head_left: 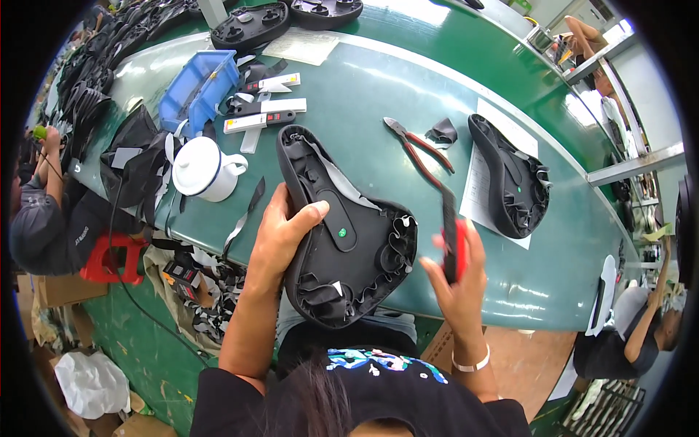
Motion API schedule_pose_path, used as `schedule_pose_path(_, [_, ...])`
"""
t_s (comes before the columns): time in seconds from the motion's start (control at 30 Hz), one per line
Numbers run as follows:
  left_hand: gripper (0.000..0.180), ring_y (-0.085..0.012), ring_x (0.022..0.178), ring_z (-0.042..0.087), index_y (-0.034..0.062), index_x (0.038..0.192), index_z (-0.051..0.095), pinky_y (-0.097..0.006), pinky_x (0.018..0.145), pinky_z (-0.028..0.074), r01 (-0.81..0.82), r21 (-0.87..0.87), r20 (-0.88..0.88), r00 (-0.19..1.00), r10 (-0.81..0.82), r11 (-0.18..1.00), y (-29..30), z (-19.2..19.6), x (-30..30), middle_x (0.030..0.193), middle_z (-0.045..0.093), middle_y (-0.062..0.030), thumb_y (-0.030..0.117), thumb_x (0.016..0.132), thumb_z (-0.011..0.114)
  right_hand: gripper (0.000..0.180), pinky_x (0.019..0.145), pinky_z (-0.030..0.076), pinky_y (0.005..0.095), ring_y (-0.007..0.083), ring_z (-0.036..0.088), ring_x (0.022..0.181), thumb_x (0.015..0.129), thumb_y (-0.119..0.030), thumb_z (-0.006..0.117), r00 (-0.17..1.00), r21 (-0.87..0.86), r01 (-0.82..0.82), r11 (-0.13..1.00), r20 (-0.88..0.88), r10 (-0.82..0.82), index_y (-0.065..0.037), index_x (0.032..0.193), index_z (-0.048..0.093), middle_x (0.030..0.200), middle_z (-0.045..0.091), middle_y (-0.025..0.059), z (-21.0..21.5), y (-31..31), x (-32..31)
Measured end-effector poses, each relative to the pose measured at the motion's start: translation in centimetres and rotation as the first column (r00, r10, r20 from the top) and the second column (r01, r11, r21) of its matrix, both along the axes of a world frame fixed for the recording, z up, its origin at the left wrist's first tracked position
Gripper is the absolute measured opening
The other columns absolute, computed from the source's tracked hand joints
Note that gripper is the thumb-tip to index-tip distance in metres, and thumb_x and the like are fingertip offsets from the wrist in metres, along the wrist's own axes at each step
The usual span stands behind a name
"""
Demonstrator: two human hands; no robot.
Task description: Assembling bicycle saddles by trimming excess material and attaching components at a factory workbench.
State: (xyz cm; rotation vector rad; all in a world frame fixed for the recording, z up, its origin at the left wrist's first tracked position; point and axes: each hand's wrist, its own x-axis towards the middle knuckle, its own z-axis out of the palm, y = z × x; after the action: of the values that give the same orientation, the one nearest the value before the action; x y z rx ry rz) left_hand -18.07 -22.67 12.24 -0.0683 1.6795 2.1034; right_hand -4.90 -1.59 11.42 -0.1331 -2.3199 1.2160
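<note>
An upturned black bicycle-type saddle (331, 255) leans toward me at the table's near edge, its hollow underside showing gathered cover edges and a green dot. My left hand (280, 233) grips its left side, with the thumb over the inner edge. Just right of the saddle, my right hand (462, 280) is closed round a red-and-black utility knife (453, 247), blurred by motion and apart from the saddle. Red-handled pliers (422, 153) lie beyond it, near a black scrap (442, 132). A second upturned saddle (513, 178) rests on paper at the right.
At the left stand a white lidded mug (206, 171) and a blue bin (196, 91), with small boxes (258, 121) beside them. More saddle bases (251, 25) are at the back. A red stool (113, 258) and people (47, 226) are left; another person (637, 335) is right.
</note>
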Motion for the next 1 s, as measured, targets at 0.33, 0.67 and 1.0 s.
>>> schedule_pose_path(0.33, [0.047,-0.0287,0.094,0.050,0.0048,0.108,0.052,-0.039,0.083,0.037,-0.377,-0.653,-0.740,0.503,-0.446,0.658,0.8,-1.3,1.0,0.094,0.053,-0.0107,0.019,0.068,0.073,0.052,0.067,0.048,0.0253,0.0113,0.058,0.074,0.077,-0.007,0.067,0.972,-0.234,-0.014,0.972,0.225,0.068,-0.007,0.125,0.049,0.085,0.061,0.0041,1.3,2.8,-4.2])
schedule_pose_path(0.67, [0.018,-0.0299,0.066,0.052,0.0034,0.073,0.057,-0.039,0.067,0.039,0.171,-0.695,-0.602,0.393,-0.695,0.699,7.0,-1.5,-1.0,0.065,0.052,-0.0119,0.020,0.082,0.058,0.059,0.060,0.049,0.0315,0.0213,0.064,0.071,0.079,-0.011,0.070,0.938,0.332,-0.297,0.895,0.274,0.210,-0.012,0.133,0.047,0.089,0.066,0.0086,1.9,7.6,-0.8])
schedule_pose_path(1.0, [0.024,-0.0129,0.068,0.051,0.0070,0.071,0.054,-0.026,0.057,0.039,-0.227,0.700,0.126,0.973,0.195,0.677,5.5,-0.4,-2.7,0.064,0.056,-0.0013,0.021,0.091,0.053,0.060,0.044,0.041,0.0376,0.0253,0.051,0.048,0.082,-0.016,0.066,0.912,0.505,-0.245,0.828,0.409,0.020,-0.017,0.138,0.044,0.065,0.050,0.0073,0.8,2.6,4.4])
